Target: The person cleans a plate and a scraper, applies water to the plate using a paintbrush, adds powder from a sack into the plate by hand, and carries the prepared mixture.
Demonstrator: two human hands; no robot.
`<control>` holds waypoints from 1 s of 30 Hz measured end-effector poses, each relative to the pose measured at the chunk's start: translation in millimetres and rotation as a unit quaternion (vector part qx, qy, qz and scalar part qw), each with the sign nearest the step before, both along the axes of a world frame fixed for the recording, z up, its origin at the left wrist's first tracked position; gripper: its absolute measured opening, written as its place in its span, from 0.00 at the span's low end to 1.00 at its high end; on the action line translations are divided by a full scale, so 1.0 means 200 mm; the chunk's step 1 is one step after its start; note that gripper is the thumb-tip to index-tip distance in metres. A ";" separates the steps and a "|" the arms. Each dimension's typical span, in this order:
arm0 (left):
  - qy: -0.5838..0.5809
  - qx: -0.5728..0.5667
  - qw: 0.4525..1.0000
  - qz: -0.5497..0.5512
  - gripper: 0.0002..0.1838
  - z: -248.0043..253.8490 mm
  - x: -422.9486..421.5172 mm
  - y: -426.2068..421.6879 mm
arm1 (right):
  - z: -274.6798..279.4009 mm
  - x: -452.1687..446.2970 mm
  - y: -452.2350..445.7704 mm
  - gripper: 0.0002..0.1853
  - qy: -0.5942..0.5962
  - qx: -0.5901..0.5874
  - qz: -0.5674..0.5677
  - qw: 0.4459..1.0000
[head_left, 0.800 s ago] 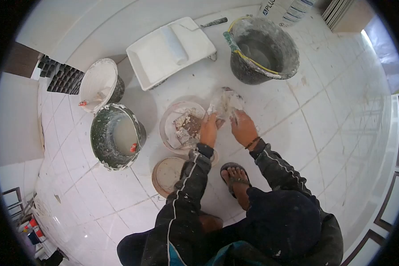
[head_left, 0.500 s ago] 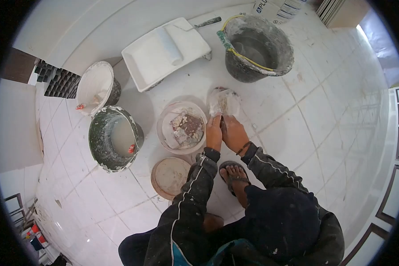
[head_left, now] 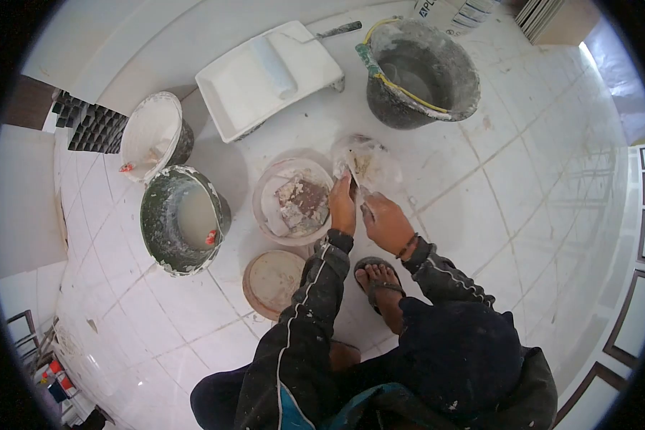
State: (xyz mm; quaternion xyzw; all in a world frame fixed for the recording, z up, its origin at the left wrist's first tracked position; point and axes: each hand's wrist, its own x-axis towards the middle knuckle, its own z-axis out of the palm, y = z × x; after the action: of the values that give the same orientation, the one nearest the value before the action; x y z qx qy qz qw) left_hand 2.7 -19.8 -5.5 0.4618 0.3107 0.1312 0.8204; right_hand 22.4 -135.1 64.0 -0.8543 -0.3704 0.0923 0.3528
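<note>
A clear plastic bag [head_left: 369, 163] with pale yellowish stuff in its bottom rests on the floor in front of me. My left hand [head_left: 342, 204] is closed on the left side of its mouth. My right hand [head_left: 389, 223] pinches the near right edge, its fingers curled. Between the two hands the bag's mouth is spread. Just left of my left hand stands a round white tub [head_left: 265, 222] holding a brown, crusted piece and whitish lumps. A round lid or shallow dish [head_left: 274, 283] with a dried coating lies nearer to me.
A paint tray [head_left: 226, 100] with white paint holds a roller [head_left: 272, 68]. Behind the bag is a black bucket [head_left: 408, 115] with a yellow handle. To the left stand a green-black bucket [head_left: 154, 229] of cloudy liquid and a whitish bucket [head_left: 150, 125]. My sandalled foot [head_left: 383, 287] is close by.
My hands have moved apart, the right one back and to the right, the left one slightly forward. The bag's mouth is pulled wider, and the bag spreads further right.
</note>
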 end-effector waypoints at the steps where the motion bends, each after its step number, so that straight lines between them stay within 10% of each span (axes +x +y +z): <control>1: -0.046 -0.101 0.993 0.028 0.20 0.01 0.01 0.00 | 0.01 0.04 -0.03 0.15 0.001 0.000 -0.001 1.000; 5: -0.114 -0.258 0.959 0.030 0.21 -0.10 0.03 0.07 | 0.00 0.15 -0.20 0.21 0.013 0.084 0.025 0.996; 7: -0.084 -0.263 0.960 0.038 0.20 -0.02 0.02 0.11 | 0.17 0.16 -0.26 0.22 0.498 0.125 -0.089 0.854; 8: -0.053 -0.269 0.961 0.043 0.20 0.02 0.01 0.13 | 0.19 0.15 -0.27 0.21 0.514 0.183 -0.098 0.833; 15: -0.010 -0.122 0.992 -0.039 0.23 0.15 -0.16 0.43 | 0.16 0.13 -0.28 0.15 0.502 0.219 -0.070 0.834; 17: 0.103 0.335 0.873 -0.339 0.24 0.34 -0.22 0.67 | 0.17 0.12 -0.24 0.16 0.455 0.235 0.025 0.858; 20: 0.125 0.451 0.789 -0.398 0.26 0.45 -0.44 0.89 | 0.15 0.05 -0.15 0.15 0.498 0.106 0.050 0.859; 27: 0.284 0.394 0.685 -0.544 0.20 0.82 -1.50 0.92 | 0.00 -0.21 0.13 0.25 0.273 -0.020 0.274 0.922; 30: 0.347 0.327 0.766 -0.431 0.18 0.75 -1.85 0.84 | -0.11 -0.28 0.14 0.29 0.200 -0.081 0.299 0.930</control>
State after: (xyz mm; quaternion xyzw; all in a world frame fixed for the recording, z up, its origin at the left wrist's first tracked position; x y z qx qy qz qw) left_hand -367.3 147.6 144.0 0.8016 0.2805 -0.3116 0.4262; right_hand -33.8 -106.5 42.3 -0.6937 -0.5214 0.3923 0.3051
